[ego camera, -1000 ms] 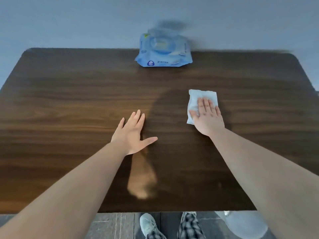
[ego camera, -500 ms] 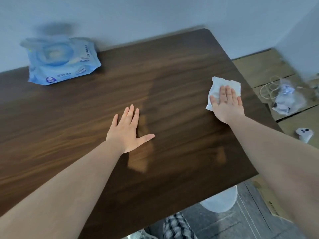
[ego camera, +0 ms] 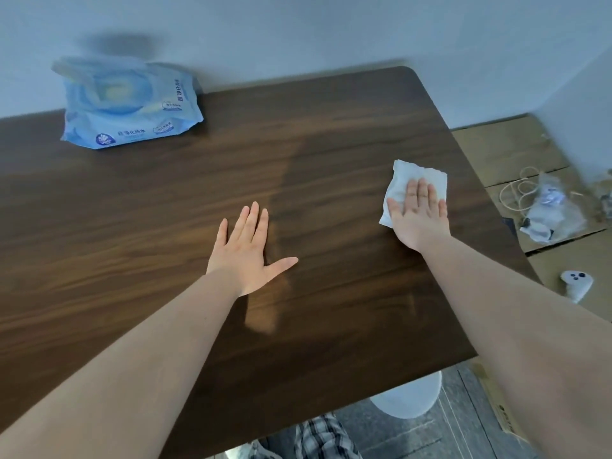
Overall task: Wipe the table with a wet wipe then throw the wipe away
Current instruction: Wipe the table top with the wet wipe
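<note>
A white wet wipe (ego camera: pixel 402 178) lies flat on the dark wooden table (ego camera: pixel 132 226), close to its right edge. My right hand (ego camera: pixel 419 217) presses down on the wipe with straight fingers, covering its lower half. Near the middle of the table my left hand (ego camera: pixel 246 250) rests palm down, fingers apart, holding nothing.
A blue pack of wet wipes (ego camera: pixel 129 104) sits at the far left of the table against the wall. On the floor to the right lie cardboard sheets (ego camera: pixel 503 144), a plastic bag with cables (ego camera: pixel 549 210) and a white controller (ego camera: pixel 577 283). A white round object (ego camera: pixel 409 399) stands under the near edge.
Over the last second my right hand has slid the wipe rightward toward the table's right edge, and my view has swung right. My left hand stays flat in place.
</note>
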A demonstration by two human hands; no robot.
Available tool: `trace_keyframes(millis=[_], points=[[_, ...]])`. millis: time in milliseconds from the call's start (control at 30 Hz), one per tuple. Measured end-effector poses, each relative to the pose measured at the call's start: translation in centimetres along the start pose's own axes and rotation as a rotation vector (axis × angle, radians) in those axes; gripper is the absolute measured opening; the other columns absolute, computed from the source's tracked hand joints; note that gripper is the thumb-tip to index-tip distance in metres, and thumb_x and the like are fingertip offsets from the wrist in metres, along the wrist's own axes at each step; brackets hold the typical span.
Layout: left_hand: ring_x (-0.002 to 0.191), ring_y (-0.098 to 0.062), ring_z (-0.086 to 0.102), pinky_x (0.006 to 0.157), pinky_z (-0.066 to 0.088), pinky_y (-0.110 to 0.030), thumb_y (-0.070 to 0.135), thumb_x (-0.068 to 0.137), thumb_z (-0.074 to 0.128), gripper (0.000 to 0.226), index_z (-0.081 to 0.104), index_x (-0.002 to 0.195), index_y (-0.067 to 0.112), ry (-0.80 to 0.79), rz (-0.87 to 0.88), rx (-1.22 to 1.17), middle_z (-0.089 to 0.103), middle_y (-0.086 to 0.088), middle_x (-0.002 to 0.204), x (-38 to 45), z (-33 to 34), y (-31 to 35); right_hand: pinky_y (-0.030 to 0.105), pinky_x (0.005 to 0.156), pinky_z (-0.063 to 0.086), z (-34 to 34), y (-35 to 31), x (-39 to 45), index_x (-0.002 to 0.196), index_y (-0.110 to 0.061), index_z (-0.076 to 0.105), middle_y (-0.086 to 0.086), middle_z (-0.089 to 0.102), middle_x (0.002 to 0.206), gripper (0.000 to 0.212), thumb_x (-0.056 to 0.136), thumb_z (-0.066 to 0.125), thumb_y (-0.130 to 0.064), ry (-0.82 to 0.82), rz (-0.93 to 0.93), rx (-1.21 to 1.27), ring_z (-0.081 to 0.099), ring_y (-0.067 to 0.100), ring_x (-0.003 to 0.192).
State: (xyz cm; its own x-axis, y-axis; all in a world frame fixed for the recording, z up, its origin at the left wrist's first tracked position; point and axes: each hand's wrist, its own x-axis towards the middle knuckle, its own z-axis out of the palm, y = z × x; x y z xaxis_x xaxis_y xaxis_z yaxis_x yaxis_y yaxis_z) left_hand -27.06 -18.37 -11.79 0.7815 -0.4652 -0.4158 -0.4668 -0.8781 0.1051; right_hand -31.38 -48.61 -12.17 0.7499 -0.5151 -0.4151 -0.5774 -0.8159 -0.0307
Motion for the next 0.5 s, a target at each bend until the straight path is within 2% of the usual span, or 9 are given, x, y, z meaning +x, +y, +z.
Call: trace_keyframes(millis=[200,500], points=[[0.145,-0.013,-0.02,0.119,-0.007,-0.039,0.074,0.085,0.02,0.093,-0.014,0.15,0.017,-0.011,-0.011,-0.074,-0.022,0.002,0.158,-4.0,0.5,-3.9,0.039,0.118,-0.01,1.7,-10.5,-3.0,0.149,-0.017,-0.015,0.004,-0.016,0.159,0.065,0.097,0.007,-0.052,-0.005,-0.217,-0.052,-0.016,0.018,0.146],[0.147,-0.016,-0.014,0.12,0.0,-0.041,0.074,0.084,0.025,0.095,-0.004,0.152,0.015,0.105,-0.461,-0.209,-0.013,-0.001,0.161,-16.8,3.9,-21.3,0.039,0.116,-0.014,6.8,-33.6,-11.7,0.147,-0.019,-0.018,0.002,-0.021,0.158,0.064,0.098,0.006,-0.051,-0.061,-0.694,-0.165,-0.02,0.018,0.145]])
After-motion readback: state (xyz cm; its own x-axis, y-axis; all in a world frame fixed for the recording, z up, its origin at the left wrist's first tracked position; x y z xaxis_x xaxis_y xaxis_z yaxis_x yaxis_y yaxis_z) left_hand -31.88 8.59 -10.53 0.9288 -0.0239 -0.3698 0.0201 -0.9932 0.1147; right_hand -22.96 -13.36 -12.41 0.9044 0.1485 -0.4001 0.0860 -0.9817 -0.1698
